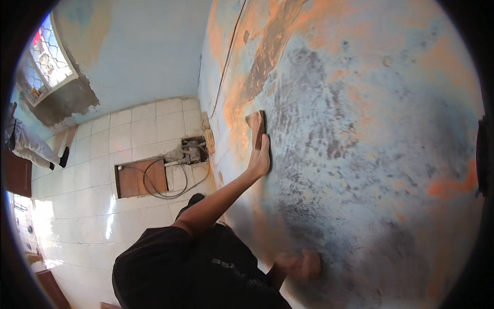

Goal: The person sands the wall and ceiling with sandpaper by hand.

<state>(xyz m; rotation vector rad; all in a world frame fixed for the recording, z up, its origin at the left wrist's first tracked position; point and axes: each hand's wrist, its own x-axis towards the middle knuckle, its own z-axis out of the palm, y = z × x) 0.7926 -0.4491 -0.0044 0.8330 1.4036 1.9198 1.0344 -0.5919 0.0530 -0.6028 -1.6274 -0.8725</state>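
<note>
My left hand (261, 160) is up against a patchy wall (350, 129), its arm stretched out from a black sleeve. It holds a small flat brown block (260, 131), whose exact kind I cannot make out. My right hand (302, 265) is lower in the picture, close to the same wall. Motion smears it, so its fingers and anything in them cannot be told. Blue-grey paint, orange areas and dark scuffed spots cover the wall around both hands.
A thin cable (226, 67) runs along the wall. On the tiled floor (92, 170), a brown panel (141, 178) fills a recess, with looped black cable (175, 194) over it. Another person in light trousers (33, 141) is at far left, below a grilled window (50, 54).
</note>
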